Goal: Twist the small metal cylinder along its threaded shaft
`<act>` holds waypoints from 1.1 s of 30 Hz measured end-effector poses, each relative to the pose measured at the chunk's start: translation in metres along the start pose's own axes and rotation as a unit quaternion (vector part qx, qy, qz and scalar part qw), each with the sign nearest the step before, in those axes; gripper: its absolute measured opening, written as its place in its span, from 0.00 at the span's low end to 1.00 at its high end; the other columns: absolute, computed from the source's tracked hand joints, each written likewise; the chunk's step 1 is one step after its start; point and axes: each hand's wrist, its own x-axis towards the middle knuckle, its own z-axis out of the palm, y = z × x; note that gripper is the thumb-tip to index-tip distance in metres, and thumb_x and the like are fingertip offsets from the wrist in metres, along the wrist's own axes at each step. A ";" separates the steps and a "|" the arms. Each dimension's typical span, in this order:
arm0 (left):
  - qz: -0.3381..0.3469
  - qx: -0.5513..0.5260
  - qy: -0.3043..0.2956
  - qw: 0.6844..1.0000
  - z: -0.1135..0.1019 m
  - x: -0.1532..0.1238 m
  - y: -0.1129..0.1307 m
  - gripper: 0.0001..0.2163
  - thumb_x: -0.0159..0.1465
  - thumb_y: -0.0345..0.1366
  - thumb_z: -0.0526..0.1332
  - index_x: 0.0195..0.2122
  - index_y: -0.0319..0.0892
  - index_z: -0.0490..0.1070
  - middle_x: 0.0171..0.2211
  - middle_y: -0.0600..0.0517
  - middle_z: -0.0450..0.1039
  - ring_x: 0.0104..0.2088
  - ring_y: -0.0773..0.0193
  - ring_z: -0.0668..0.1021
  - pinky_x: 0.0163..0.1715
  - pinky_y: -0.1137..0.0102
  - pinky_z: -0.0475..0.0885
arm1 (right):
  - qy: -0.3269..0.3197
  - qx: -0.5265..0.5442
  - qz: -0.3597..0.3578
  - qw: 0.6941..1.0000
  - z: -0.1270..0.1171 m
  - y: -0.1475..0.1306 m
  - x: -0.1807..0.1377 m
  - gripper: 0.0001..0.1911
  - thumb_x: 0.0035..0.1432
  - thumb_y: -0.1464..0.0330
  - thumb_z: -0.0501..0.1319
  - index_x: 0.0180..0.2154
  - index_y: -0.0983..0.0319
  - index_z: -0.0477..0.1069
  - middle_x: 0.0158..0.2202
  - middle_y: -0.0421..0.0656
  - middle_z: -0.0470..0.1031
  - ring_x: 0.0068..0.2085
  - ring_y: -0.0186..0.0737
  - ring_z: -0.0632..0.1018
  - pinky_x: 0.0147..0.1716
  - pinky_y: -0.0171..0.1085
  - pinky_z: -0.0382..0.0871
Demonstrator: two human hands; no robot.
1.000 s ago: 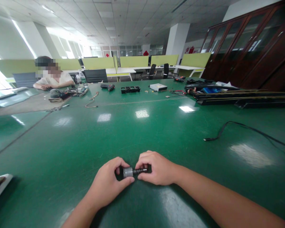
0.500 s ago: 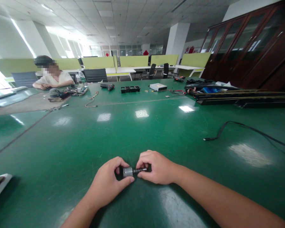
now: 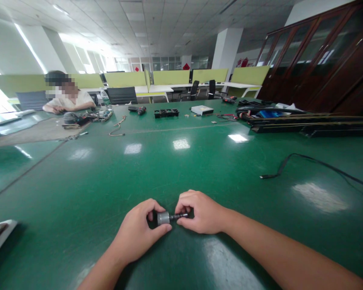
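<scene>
While both hands (image 3: 139, 230) (image 3: 200, 213) hold cylinder (image 3: 163, 218) and shaft (image 3: 173, 217) | tabletop (image 3: 157, 173) stretches ahead | cable (image 3: 272, 176) well apart

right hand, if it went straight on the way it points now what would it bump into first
Probably the grey cylinder, just ahead of the right hand, then the left hand that holds it; exact depth is hard to judge from this single view.

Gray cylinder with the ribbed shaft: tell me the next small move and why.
I'd suggest a light pinch on the ribbed shaft with the right hand: its fingertips are right at the shaft, while the left hand grips the gray cylinder and should steady it.
</scene>
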 end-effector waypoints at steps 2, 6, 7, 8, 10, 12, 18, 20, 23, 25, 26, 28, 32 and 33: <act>0.001 0.000 -0.001 1.000 0.000 0.000 0.000 0.09 0.55 0.39 0.67 0.35 0.44 0.72 0.31 0.54 0.73 0.32 0.61 0.73 0.32 0.70 0.64 | 0.001 0.001 -0.002 1.000 0.000 0.000 0.000 0.05 0.48 0.71 0.68 0.30 0.62 0.73 0.26 0.36 0.71 0.29 0.33 0.71 0.34 0.35 0.61; 0.001 -0.002 0.004 1.000 0.001 -0.001 0.000 0.09 0.55 0.39 0.67 0.35 0.44 0.72 0.30 0.54 0.73 0.32 0.61 0.73 0.32 0.70 0.64 | -0.001 -0.002 -0.001 1.000 0.000 0.001 0.000 0.05 0.48 0.71 0.67 0.30 0.62 0.73 0.26 0.37 0.71 0.29 0.34 0.71 0.35 0.35 0.62; 0.002 -0.003 0.005 1.000 0.001 -0.001 0.000 0.09 0.55 0.39 0.67 0.35 0.44 0.72 0.30 0.54 0.73 0.32 0.61 0.73 0.32 0.70 0.64 | -0.001 -0.003 -0.001 1.000 0.000 0.001 0.000 0.05 0.48 0.71 0.67 0.30 0.62 0.73 0.26 0.37 0.71 0.29 0.34 0.71 0.35 0.35 0.62; 0.003 -0.004 0.004 1.000 0.001 -0.001 0.000 0.09 0.55 0.39 0.67 0.35 0.44 0.72 0.30 0.54 0.73 0.32 0.61 0.73 0.32 0.70 0.64 | -0.002 -0.004 -0.002 1.000 0.000 0.001 0.000 0.05 0.48 0.71 0.67 0.30 0.62 0.73 0.26 0.37 0.71 0.29 0.34 0.71 0.35 0.35 0.62; 0.003 -0.006 0.002 1.000 0.001 -0.001 0.000 0.09 0.55 0.39 0.67 0.35 0.44 0.72 0.30 0.54 0.73 0.31 0.61 0.73 0.32 0.70 0.64 | -0.001 -0.006 -0.004 1.000 0.000 0.001 -0.001 0.05 0.48 0.71 0.67 0.30 0.62 0.73 0.26 0.37 0.71 0.29 0.34 0.71 0.35 0.36 0.62; 0.002 -0.007 0.002 1.000 0.001 0.000 0.000 0.09 0.54 0.39 0.67 0.34 0.44 0.72 0.30 0.54 0.73 0.31 0.61 0.73 0.32 0.70 0.64 | 0.001 -0.007 -0.004 1.000 0.000 0.001 -0.001 0.05 0.48 0.72 0.67 0.30 0.62 0.73 0.26 0.37 0.71 0.29 0.34 0.71 0.36 0.36 0.62; 0.001 -0.003 0.004 1.000 0.001 0.000 0.000 0.09 0.55 0.39 0.67 0.35 0.44 0.72 0.30 0.54 0.73 0.31 0.61 0.73 0.32 0.70 0.64 | 0.003 -0.009 -0.007 1.000 -0.001 0.002 -0.001 0.05 0.47 0.73 0.67 0.29 0.62 0.73 0.26 0.36 0.71 0.29 0.34 0.71 0.35 0.36 0.62; -0.002 -0.003 0.003 1.000 0.001 0.000 -0.001 0.09 0.54 0.39 0.67 0.35 0.44 0.72 0.30 0.54 0.73 0.31 0.61 0.73 0.32 0.70 0.64 | 0.004 -0.009 -0.005 1.000 -0.001 0.002 -0.001 0.05 0.46 0.73 0.67 0.29 0.62 0.72 0.26 0.36 0.71 0.29 0.34 0.71 0.35 0.36 0.62; 0.000 -0.006 0.001 1.000 0.001 -0.001 -0.001 0.09 0.54 0.39 0.67 0.35 0.44 0.72 0.31 0.54 0.73 0.32 0.60 0.73 0.32 0.70 0.64 | 0.005 -0.006 -0.002 1.000 -0.002 0.001 -0.002 0.06 0.46 0.73 0.67 0.28 0.62 0.72 0.26 0.36 0.71 0.29 0.33 0.71 0.35 0.35 0.61; 0.000 -0.005 0.001 1.000 0.001 -0.002 -0.001 0.09 0.55 0.39 0.67 0.35 0.44 0.72 0.30 0.55 0.73 0.32 0.60 0.73 0.32 0.70 0.64 | 0.005 -0.005 -0.003 1.000 -0.002 0.001 -0.001 0.06 0.46 0.73 0.67 0.28 0.62 0.72 0.26 0.36 0.71 0.29 0.34 0.71 0.35 0.36 0.61; 0.000 -0.004 0.001 1.000 0.001 -0.002 -0.001 0.09 0.55 0.39 0.67 0.35 0.44 0.72 0.30 0.55 0.73 0.32 0.61 0.73 0.32 0.70 0.64 | 0.005 -0.004 -0.003 1.000 -0.002 0.000 -0.001 0.06 0.46 0.73 0.67 0.28 0.62 0.72 0.25 0.36 0.71 0.29 0.34 0.71 0.35 0.36 0.61; -0.001 -0.002 0.001 1.000 0.000 -0.001 -0.001 0.09 0.54 0.39 0.67 0.34 0.44 0.72 0.30 0.55 0.73 0.32 0.60 0.73 0.32 0.70 0.64 | 0.006 -0.007 -0.006 1.000 -0.003 0.001 -0.001 0.06 0.45 0.73 0.67 0.28 0.62 0.72 0.25 0.36 0.71 0.29 0.34 0.71 0.35 0.36 0.61; 0.004 0.000 0.002 1.000 0.000 0.000 -0.001 0.09 0.55 0.39 0.67 0.35 0.44 0.72 0.31 0.54 0.74 0.32 0.60 0.73 0.32 0.70 0.64 | 0.009 -0.013 -0.013 1.000 -0.004 0.002 -0.002 0.05 0.45 0.74 0.66 0.27 0.62 0.71 0.25 0.36 0.72 0.28 0.34 0.72 0.36 0.37 0.62; 0.004 -0.001 0.002 1.000 0.001 0.000 -0.001 0.09 0.55 0.39 0.67 0.35 0.44 0.72 0.31 0.54 0.74 0.32 0.60 0.73 0.32 0.70 0.64 | 0.009 -0.013 -0.014 1.000 -0.004 0.003 -0.002 0.05 0.45 0.74 0.66 0.27 0.62 0.72 0.25 0.36 0.72 0.28 0.34 0.72 0.37 0.37 0.62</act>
